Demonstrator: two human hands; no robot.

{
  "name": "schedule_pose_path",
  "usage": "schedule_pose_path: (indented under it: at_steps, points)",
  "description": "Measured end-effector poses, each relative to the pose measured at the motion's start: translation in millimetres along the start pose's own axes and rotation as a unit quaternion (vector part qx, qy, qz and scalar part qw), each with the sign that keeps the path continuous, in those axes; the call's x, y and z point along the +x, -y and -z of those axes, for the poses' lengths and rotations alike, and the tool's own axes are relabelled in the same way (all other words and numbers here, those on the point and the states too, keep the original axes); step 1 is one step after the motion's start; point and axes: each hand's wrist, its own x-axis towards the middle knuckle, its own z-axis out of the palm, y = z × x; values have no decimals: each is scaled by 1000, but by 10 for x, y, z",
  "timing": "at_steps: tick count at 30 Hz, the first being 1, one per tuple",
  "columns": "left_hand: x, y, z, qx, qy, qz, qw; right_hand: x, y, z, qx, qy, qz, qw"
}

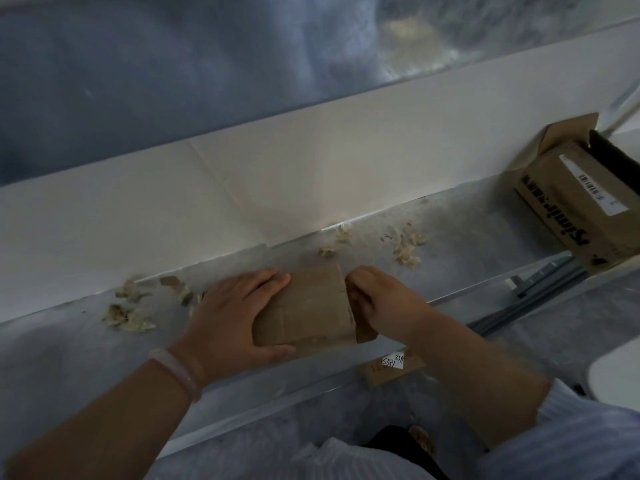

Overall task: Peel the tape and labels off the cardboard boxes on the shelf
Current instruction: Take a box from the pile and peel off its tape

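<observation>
Grey shelf [69,368], dotted with torn tape scraps [128,320]. Frame centre: small cardboard box [311,303] pressed down under flat left hand [228,313], to stop sliding. Right hand [381,299] curled, pinching its right edge, likely picking tape loose. Bigger labelled box [571,195] upper right.

The light was dim and greyish, with one pale bright patch low on the white panel [311,174] that ran slantwise across the view behind the shelf [69,358]. The panel was smooth, marked by faint fold lines. Above it hung a bluish, cloudy plastic sheet [173,64], wrinkled and shiny toward the upper right, with something blurred and yellowish showing through. The shelf had a dull grey surface and a pale front edge. Below its right part ran dark grey rails [540,282]. The floor [554,341] looked covered in crinkled, cloudy film. A white rounded object [616,368] stood at the right edge, cut off.
</observation>
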Motion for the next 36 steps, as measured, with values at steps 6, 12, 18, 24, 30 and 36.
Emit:
schedule_pose_path:
  at_steps: [6, 12, 18, 24, 30, 36]
  points:
    - [-16, -5, -2, 2, 12, -1, 1000, 41, -29, 193, 2, 81, 0, 997]
    - [3, 25, -13, -5, 23, 2, 1000, -29, -41, 176, 135, 8, -115, 984]
    - [3, 24, -17, -7, 22, 5, 1000, -139, 45, -93, 104, -62, -141, 983]
    - [7, -1, 1, 0, 11, 1, 1000, -79, -54, -139, 34, -26, -26, 999]
    - [12, 5, 11, -7, 17, 1, 1000, -17, -140, 40, 36, 55, 3, 998]
    - [24, 15, -2, -3, 10, 4, 1000, -17, -126, 131, 79, 93, -58, 991]
